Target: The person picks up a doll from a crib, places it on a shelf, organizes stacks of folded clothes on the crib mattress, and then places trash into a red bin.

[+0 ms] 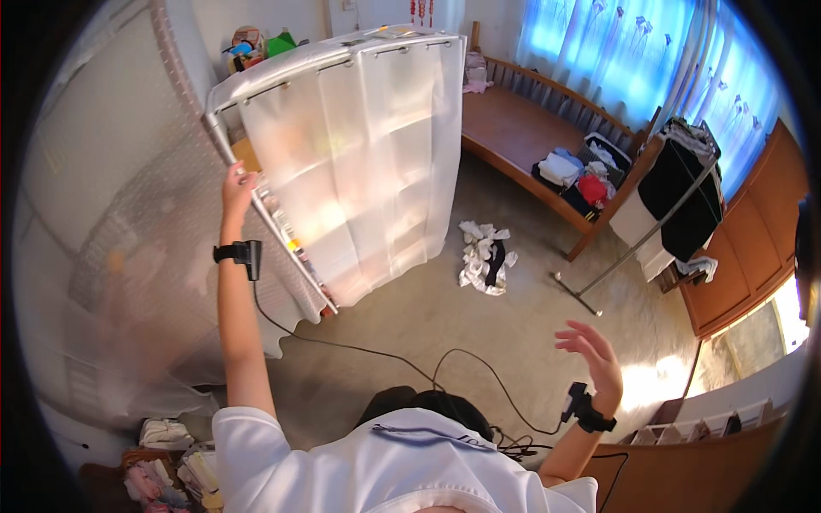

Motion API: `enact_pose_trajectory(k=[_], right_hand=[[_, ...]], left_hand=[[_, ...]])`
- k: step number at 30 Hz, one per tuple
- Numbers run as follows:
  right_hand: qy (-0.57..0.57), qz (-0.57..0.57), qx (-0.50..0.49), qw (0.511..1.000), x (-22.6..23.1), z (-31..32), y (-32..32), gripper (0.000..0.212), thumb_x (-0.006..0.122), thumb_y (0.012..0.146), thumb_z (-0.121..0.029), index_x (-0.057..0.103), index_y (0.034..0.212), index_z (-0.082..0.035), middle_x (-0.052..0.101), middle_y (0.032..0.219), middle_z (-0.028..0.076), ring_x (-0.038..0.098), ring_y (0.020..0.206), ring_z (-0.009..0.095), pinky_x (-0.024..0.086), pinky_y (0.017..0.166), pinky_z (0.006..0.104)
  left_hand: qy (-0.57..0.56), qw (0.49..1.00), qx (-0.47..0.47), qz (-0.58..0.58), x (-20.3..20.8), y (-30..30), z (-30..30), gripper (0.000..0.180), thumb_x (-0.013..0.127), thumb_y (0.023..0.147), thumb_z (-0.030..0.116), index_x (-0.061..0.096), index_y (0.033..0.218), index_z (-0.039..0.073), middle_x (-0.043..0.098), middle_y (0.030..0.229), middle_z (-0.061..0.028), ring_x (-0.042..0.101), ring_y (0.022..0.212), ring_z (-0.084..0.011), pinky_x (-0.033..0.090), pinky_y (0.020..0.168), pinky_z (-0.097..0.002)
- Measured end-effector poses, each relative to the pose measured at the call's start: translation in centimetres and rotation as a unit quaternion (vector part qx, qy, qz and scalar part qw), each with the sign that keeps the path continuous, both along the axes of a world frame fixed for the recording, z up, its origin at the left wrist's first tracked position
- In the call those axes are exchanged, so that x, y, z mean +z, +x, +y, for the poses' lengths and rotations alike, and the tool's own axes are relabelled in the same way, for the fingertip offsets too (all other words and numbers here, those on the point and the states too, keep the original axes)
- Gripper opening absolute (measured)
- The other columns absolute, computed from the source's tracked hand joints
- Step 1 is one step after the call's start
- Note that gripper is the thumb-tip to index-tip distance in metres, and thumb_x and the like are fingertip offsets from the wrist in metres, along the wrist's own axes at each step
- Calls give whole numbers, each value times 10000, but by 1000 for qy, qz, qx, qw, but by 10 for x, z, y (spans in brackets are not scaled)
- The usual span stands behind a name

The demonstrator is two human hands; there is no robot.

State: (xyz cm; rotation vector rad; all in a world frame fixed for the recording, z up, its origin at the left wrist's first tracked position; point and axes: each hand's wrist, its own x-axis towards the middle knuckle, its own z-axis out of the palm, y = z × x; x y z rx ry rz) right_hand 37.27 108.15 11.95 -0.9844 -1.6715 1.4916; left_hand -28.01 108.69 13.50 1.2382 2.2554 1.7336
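Note:
A tall shelf unit with a translucent plastic cover point(351, 162) stands in front of me, to the left. My left hand point(237, 190), arm stretched forward, is closed around the white upright pole point(274, 227) at the unit's left front edge. Behind that pole, small items show on the shelves, too blurred to name. My right hand point(594, 357) is raised in the air at the right, fingers loosely curved and apart, touching nothing. Both wrists carry black straps with cable-linked devices.
A translucent dotted curtain point(145, 231) hangs at the left. Crumpled white and black cloth point(487, 259) lies on the floor. Beyond are a wooden bed point(530, 120) with clothes and a metal clothes rack point(637, 248). Folded clothes point(162, 470) sit at lower left. A black cable point(359, 346) loops before me.

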Motion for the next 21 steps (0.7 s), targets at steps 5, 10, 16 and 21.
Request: enact_pose_trajectory(k=[5, 10, 16, 21], right_hand=[[16, 9, 108, 994, 20, 114, -30, 323, 444, 871, -153, 440, 1143, 21, 567, 1003, 102, 537, 889, 176, 395, 799, 278], [29, 5, 129, 991, 15, 198, -48, 315, 444, 871, -138, 440, 1142, 23, 567, 995, 109, 535, 882, 174, 401, 802, 285], [38, -1, 98, 994, 18, 287, -72, 326, 435, 877, -176, 447, 1131, 28, 575, 979, 111, 553, 859, 170, 414, 785, 284], [1, 3, 99, 995, 21, 350, -105, 322, 435, 877, -161, 445, 1135, 31, 573, 983, 109, 547, 864, 156, 420, 781, 278]], left_hand=[[15, 994, 76, -76, 33, -28, 76, 500, 543, 785, 140, 329, 1221, 18, 608, 793, -131, 590, 502, -177, 376, 355, -215], [72, 975, 180, -105, 18, -85, 119, 420, 549, 794, 176, 411, 1146, -7, 608, 729, -123, 576, 448, -196, 322, 299, -231], [141, 959, 239, -54, -11, -123, 132, 306, 533, 808, 290, 573, 899, 1, 599, 673, -99, 572, 458, -176, 323, 331, -221], [177, 921, 336, -86, -17, -150, 110, 323, 539, 802, 304, 588, 962, 27, 621, 762, -108, 594, 540, -183, 385, 419, -241]])
